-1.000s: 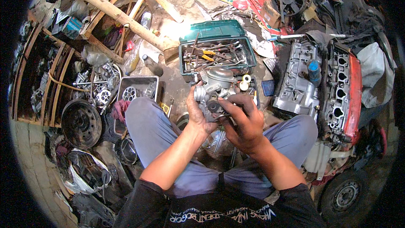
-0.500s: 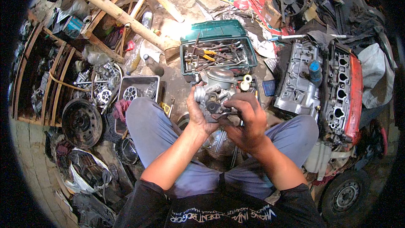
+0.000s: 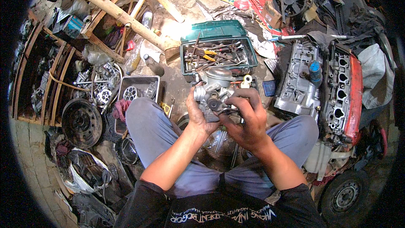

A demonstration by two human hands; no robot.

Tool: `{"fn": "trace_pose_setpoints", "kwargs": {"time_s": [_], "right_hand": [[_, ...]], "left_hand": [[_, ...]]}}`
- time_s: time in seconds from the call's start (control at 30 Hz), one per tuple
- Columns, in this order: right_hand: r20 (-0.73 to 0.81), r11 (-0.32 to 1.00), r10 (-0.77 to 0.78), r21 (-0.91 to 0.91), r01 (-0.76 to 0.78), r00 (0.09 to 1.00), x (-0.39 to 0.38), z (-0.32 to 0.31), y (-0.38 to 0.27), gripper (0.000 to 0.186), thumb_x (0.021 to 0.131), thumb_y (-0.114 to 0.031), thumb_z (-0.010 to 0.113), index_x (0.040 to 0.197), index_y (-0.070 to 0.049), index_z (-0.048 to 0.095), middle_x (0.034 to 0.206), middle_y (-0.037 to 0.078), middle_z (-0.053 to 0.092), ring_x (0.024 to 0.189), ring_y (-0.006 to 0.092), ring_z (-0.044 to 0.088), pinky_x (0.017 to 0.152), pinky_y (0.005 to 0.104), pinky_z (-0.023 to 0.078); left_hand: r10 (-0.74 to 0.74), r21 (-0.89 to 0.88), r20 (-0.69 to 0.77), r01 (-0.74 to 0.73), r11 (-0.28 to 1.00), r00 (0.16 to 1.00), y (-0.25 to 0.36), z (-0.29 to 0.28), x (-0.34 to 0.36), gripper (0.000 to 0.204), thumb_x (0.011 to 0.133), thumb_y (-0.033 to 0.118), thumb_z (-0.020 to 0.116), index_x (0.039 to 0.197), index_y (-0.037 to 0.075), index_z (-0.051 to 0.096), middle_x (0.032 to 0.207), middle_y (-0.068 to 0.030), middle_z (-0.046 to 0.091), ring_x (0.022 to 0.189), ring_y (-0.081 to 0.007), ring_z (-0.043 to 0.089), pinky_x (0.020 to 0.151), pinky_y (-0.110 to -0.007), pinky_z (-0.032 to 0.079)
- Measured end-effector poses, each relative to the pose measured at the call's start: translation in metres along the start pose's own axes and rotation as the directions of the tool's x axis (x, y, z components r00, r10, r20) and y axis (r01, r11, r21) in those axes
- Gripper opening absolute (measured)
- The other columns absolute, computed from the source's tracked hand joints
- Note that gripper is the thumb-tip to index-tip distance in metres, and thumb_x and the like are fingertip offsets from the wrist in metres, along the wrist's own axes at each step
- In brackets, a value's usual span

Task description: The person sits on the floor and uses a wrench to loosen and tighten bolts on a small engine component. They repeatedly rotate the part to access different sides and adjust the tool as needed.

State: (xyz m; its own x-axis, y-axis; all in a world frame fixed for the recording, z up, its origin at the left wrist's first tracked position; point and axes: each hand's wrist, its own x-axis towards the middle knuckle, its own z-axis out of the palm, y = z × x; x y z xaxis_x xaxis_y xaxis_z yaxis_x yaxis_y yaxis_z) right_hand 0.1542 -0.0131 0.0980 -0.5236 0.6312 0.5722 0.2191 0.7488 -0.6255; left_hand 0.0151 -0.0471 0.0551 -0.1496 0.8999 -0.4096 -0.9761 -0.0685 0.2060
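A grey metal carburetor [image 3: 218, 76] with a round domed top is held up in front of my knees. My left hand [image 3: 198, 114] is wrapped round its left side and underside from below. On the right, my right hand [image 3: 249, 120] has thumb and fingers bent together at a small dark part [image 3: 215, 104] with a round end, on the near side of the carburetor. The fingers partly cover that spot, so exactly what they pinch is hard to make out. Below my hands a clear bowl [image 3: 219, 143] with thin rods stands between my legs.
An open green toolbox [image 3: 184, 61] full of hand tools lies ahead. A grey bin [image 3: 139, 80] with metal parts stands left, beside a steel wheel rim [image 3: 82, 122]. To the right are an engine block [image 3: 297, 80], a cylinder head [image 3: 341, 89] and a tyred wheel [image 3: 346, 194].
My right thumb and fingers have shifted slightly on the near side of the carburetor, and the small dark part's round end now faces up more plainly. My left hand keeps its hold.
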Motion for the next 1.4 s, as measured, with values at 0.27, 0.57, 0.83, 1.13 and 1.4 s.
{"fn": "trace_pose_setpoints", "kwargs": {"time_s": [0.27, 0.57, 0.83, 1.13, 1.4], "right_hand": [[-0.046, 0.992, -0.054, -0.117, 0.048, 0.998, 0.001, 0.002, 0.011, 0.046, 0.068, 0.002, 0.08, 0.111, -0.005, 0.066, 0.117, 0.013, 0.049, 0.091, 0.0264, 0.069, 0.07, 0.0359, 0.058], [-0.189, 0.999, 0.006, -0.033, -0.012, 0.982, -0.006, 0.023, 0.013, 0.043, 0.066, 0.002, 0.083, 0.106, -0.002, 0.066, 0.111, 0.016, 0.051, 0.095, 0.0282, 0.06, 0.081, 0.0362, 0.051], [-0.112, 0.986, 0.16, 0.073, -0.153, 0.981, -0.004, 0.03, 0.007, 0.024, 0.078, -0.002, 0.077, 0.091, 0.002, 0.058, 0.104, 0.016, 0.052, 0.092, 0.0273, 0.053, 0.081, 0.0343, 0.045], [0.615, 0.023, 0.611, 0.615, -0.788, 0.498, 0.005, 0.017, 0.023, 0.033, 0.101, -0.032, 0.058, 0.091, -0.001, 0.063, 0.076, 0.003, 0.058, 0.049, 0.0086, 0.043, 0.044, 0.0262, 0.031], [0.063, 0.903, 0.377, 0.196, -0.382, 0.924, 0.014, 0.012, 0.027, 0.02, 0.09, -0.017, 0.07, 0.101, -0.004, 0.061, 0.095, 0.01, 0.064, 0.073, 0.0199, 0.06, 0.061, 0.0321, 0.046]], "left_hand": [[0.395, 0.253, 0.014, -0.385, 0.888, 0.919, 0.012, -0.001, 0.001, 0.057, 0.089, 0.049, 0.054, 0.121, 0.003, 0.059, 0.108, -0.0144, 0.069, 0.096, -0.0283, 0.068, 0.086, -0.042, 0.055], [0.825, 0.546, 0.229, -0.77, 0.331, 0.517, 0.015, -0.006, -0.004, 0.035, 0.09, 0.021, 0.058, 0.112, -0.006, 0.062, 0.099, -0.0093, 0.065, 0.094, -0.0174, 0.06, 0.086, -0.03, 0.046], [0.853, 0.591, 0.317, -0.79, 0.164, 0.414, 0.022, -0.013, -0.004, 0.03, 0.09, 0.016, 0.059, 0.108, -0.007, 0.064, 0.101, -0.0119, 0.067, 0.094, -0.0174, 0.06, 0.087, -0.032, 0.046], [0.796, 0.654, 0.537, -0.735, -0.182, 0.281, 0.025, 0.0, -0.009, 0.035, 0.086, 0.022, 0.06, 0.104, -0.007, 0.065, 0.102, -0.0138, 0.067, 0.098, -0.0207, 0.061, 0.092, -0.033, 0.045], [0.856, 0.723, 0.255, -0.677, 0.141, 0.45, 0.023, -0.009, 0.013, 0.021, 0.092, 0.007, 0.058, 0.105, -0.007, 0.066, 0.094, -0.0099, 0.067, 0.087, -0.0147, 0.06, 0.082, -0.03, 0.049]]}}
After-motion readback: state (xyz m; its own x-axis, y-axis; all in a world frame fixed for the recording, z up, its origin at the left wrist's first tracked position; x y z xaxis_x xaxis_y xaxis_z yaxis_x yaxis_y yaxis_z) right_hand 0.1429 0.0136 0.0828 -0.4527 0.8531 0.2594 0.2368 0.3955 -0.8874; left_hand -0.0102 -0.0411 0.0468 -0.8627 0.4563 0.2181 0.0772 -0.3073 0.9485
